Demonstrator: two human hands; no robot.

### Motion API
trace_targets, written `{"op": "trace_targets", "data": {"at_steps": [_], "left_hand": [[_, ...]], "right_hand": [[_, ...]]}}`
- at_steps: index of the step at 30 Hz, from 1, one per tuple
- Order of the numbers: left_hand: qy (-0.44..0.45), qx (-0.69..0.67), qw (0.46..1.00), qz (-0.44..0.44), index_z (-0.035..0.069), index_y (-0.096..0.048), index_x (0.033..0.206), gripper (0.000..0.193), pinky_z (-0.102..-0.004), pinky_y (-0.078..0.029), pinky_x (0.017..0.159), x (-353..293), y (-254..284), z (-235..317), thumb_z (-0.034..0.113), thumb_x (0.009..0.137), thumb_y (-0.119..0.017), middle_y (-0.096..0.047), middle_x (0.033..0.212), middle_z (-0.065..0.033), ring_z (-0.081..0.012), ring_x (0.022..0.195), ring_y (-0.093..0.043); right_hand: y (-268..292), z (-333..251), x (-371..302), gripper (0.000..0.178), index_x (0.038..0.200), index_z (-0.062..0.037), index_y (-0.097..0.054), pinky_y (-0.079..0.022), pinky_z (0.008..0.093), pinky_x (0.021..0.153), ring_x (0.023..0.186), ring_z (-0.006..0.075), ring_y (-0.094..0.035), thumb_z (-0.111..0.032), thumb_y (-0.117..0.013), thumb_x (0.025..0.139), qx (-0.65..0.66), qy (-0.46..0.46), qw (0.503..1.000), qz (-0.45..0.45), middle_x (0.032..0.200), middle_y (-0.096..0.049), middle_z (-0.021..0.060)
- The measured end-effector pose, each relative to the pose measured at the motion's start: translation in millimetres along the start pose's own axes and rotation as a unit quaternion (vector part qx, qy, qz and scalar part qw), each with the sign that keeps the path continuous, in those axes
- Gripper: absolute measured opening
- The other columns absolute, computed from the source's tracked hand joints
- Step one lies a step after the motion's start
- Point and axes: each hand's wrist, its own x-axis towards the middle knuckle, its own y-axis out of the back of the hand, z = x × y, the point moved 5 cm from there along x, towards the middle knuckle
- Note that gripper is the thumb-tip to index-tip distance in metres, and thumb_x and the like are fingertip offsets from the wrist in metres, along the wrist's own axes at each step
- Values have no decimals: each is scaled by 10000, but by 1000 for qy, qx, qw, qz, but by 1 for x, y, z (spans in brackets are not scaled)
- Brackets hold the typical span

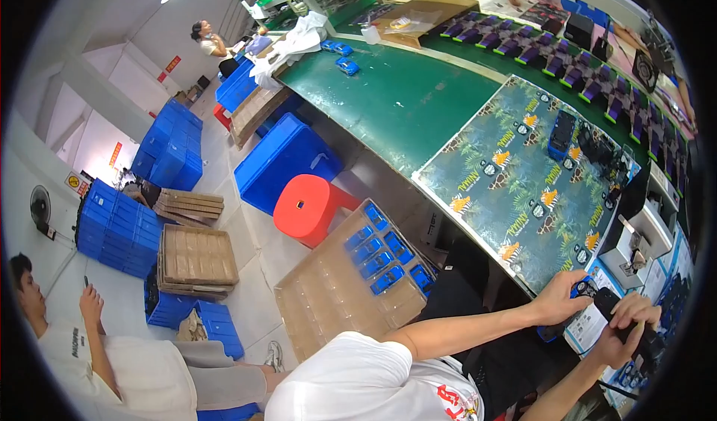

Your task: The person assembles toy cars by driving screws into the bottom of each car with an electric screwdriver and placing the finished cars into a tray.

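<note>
Blue toy-car piece [584, 287] sits just beyond the corner of the patterned mat [478, 171], pinched in the fingers of the left hand [559, 299], the nearer one; the right hand [629, 322] is closed round a black handheld tool [606, 300], its upper-left end just beside the piece; the piece's long axis is too hidden to tell.

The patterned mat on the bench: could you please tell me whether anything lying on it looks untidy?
Possibly the black parts, which lie in a jumbled heap beside the blue toy car; nothing visibly looks spilled.
</note>
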Motion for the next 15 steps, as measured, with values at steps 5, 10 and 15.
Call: {"op": "trace_targets", "data": {"at_steps": [5,10,15], "left_hand": [[6,-26,1000,-2,-44,-636,963,209,-282,-477,713,-10,10,-4,74,797,-682,-644,796,-48,-64,783,-540],[54,-88,993,-51,-23,-656,961,185,-252,-473,711,-8,0,-9,63,799,-686,-642,821,6,-44,794,-543],[34,-57,994,83,6,-673,898,158,-315,-472,652,6,17,-16,150,834,-675,-619,745,-1,-74,731,-550]], "right_hand": [[-11,1,-10,191,862,-69,-417,-372,291,587,548,140,-411,-216,-518,930,-3,17,1000,21,671,-442,68],[-6,-13,-10,212,877,-73,-421,-365,291,578,551,140,-414,-246,-530,933,-1,27,999,34,682,-440,68],[2,-35,0,268,884,-73,-462,-346,278,547,596,136,-411,-328,-507,954,29,76,992,94,694,-423,37]]}}
